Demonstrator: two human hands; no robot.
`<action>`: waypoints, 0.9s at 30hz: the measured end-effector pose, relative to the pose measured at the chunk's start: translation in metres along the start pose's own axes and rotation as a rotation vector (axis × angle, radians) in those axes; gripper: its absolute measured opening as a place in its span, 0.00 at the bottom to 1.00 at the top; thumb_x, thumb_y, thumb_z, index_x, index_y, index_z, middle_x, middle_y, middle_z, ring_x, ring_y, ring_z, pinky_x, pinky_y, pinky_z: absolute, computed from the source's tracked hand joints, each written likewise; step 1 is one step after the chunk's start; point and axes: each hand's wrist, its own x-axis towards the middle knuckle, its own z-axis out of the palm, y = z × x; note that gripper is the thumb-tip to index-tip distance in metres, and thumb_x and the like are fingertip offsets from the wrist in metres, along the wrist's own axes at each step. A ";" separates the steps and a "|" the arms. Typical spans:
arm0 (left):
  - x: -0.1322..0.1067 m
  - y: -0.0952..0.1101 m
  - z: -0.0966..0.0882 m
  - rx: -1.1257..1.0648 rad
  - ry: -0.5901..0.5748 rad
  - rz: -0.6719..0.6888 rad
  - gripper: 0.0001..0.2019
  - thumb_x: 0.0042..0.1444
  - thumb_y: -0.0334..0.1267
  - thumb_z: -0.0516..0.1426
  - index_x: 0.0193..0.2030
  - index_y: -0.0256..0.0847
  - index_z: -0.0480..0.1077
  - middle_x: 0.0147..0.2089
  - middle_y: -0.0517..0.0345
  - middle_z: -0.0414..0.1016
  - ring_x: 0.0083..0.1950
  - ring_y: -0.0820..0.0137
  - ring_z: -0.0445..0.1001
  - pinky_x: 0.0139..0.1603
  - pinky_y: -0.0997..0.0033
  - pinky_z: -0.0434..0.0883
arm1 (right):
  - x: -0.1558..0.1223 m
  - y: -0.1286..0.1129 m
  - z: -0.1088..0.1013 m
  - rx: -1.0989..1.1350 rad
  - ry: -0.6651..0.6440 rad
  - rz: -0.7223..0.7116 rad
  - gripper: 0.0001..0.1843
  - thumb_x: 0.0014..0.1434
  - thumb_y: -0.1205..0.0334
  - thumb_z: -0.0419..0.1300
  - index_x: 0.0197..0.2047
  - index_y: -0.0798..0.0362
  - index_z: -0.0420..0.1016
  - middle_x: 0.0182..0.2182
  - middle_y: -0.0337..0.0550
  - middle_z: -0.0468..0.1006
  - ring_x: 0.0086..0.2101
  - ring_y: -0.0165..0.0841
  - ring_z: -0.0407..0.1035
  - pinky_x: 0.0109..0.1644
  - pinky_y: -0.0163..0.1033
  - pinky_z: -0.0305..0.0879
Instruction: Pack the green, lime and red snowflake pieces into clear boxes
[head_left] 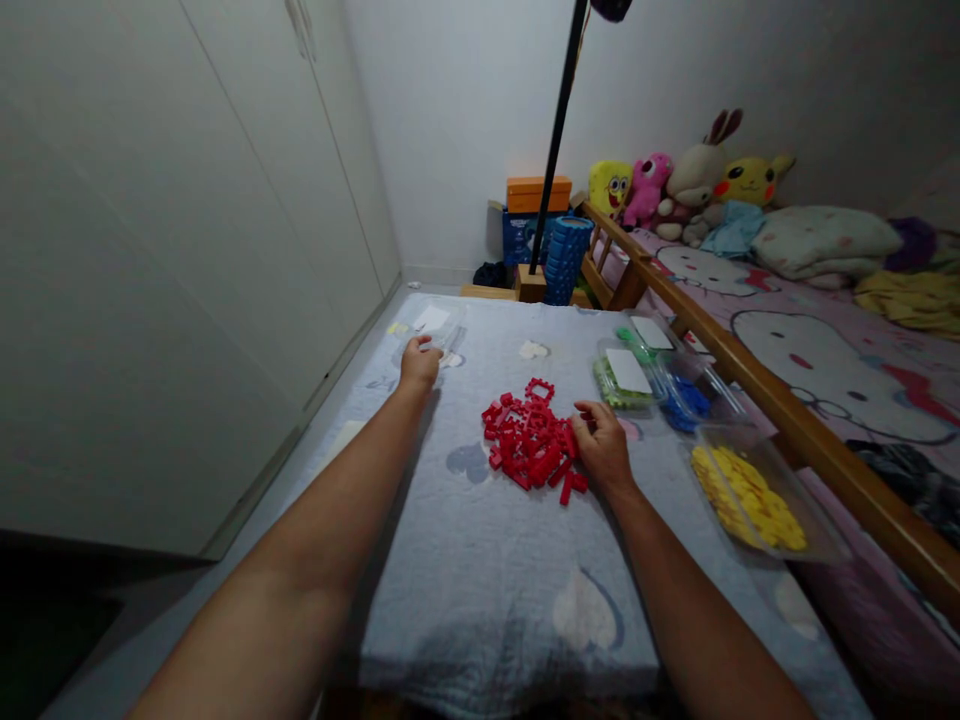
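Observation:
A pile of small red bricks (531, 445) lies in the middle of a grey-blue cloth (487, 560) spread over a low surface. My right hand (602, 447) rests at the pile's right edge, fingers curled against the bricks. My left hand (418, 365) reaches to the far left and its fingers are closed on a clear plastic bag (442, 333) with a white label. What else that hand holds, if anything, I cannot make out.
Clear bags of green bricks (621, 385), blue bricks (686, 400) and yellow bricks (746, 497) lie along the right side. A wooden bed rail (757, 390) runs beside them, with plush toys (697, 180) behind. A black pole (556, 140) stands at the back, white wardrobe doors (187, 250) on the left.

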 end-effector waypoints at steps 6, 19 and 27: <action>-0.010 0.013 0.004 -0.071 -0.026 -0.084 0.23 0.41 0.29 0.61 0.48 0.41 0.74 0.36 0.58 0.72 0.32 0.71 0.70 0.32 0.73 0.67 | 0.000 0.002 0.001 0.002 -0.010 0.016 0.16 0.58 0.53 0.57 0.42 0.53 0.79 0.41 0.51 0.79 0.39 0.41 0.73 0.49 0.50 0.72; -0.129 0.001 0.003 -0.221 -0.126 -0.114 0.23 0.51 0.32 0.61 0.55 0.40 0.71 0.52 0.51 0.74 0.48 0.67 0.75 0.51 0.66 0.72 | -0.004 0.004 0.000 -0.002 -0.011 -0.004 0.15 0.59 0.54 0.57 0.43 0.53 0.79 0.40 0.50 0.79 0.38 0.41 0.73 0.47 0.49 0.72; -0.175 -0.019 0.000 -0.095 -0.201 -0.051 0.20 0.53 0.35 0.63 0.54 0.41 0.72 0.56 0.48 0.70 0.62 0.59 0.70 0.68 0.57 0.64 | 0.032 0.000 0.007 -0.179 -0.169 -0.151 0.17 0.62 0.55 0.55 0.46 0.53 0.81 0.49 0.55 0.81 0.53 0.46 0.73 0.63 0.54 0.64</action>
